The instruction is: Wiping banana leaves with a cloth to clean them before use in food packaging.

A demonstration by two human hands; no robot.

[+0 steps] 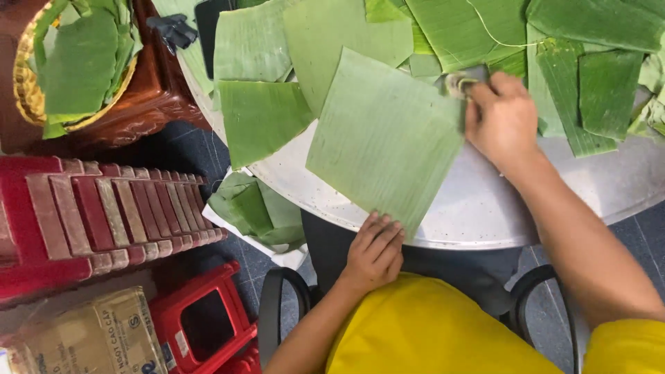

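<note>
The left hand [374, 253] lay flat, fingers spread, pinning the near corner of a big banana leaf square [384, 138] at the edge of the round metal table [478, 208]. The right hand [502, 121] was closed around a scissors-like tool [463, 82] at the leaf's far right corner; the blades were mostly hidden, so I couldn't tell how wide they stood. More cut leaf pieces [260, 118] lay scattered behind. The risk, as I judged it: the leaf overhung the rim, so a light hold could have let it slide, and a crooked cut would have torn along the grain.
</note>
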